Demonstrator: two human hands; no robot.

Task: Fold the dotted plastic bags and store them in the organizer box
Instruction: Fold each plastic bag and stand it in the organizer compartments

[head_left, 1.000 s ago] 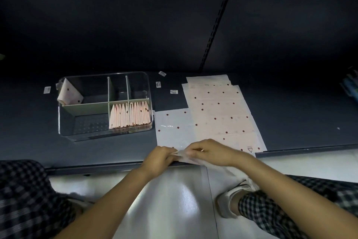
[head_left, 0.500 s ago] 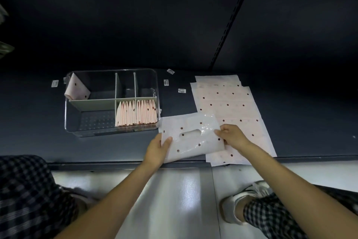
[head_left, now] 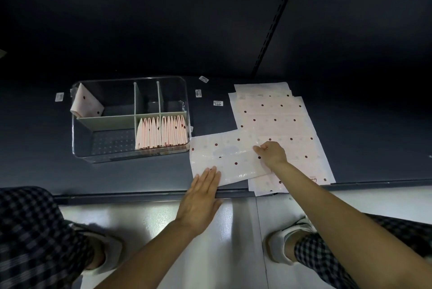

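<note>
A white plastic bag with dark red dots (head_left: 224, 157) lies partly folded on the dark shelf, its near half doubled over. My left hand (head_left: 201, 197) lies flat with straight fingers pressing the bag's near left corner. My right hand (head_left: 271, 153) pinches the folded edge at the bag's right side. A pile of flat dotted bags (head_left: 275, 122) lies to the right. The clear organizer box (head_left: 131, 120) stands to the left, with a row of folded bags (head_left: 161, 134) in its front right compartment and one folded bag (head_left: 85, 101) leaning in the back left corner.
The dark shelf (head_left: 46, 167) ends in a front lip near my hands, with pale floor below. Small white labels (head_left: 217, 103) lie behind the box and pile. My checked trouser legs and shoes (head_left: 280, 249) flank the lower view. A dark back wall rises behind.
The bag was lifted from the shelf edge, spread out, and its near half folded over. My left hand went from gripping the bag to pressing it flat; my right hand moved right along the fold.
</note>
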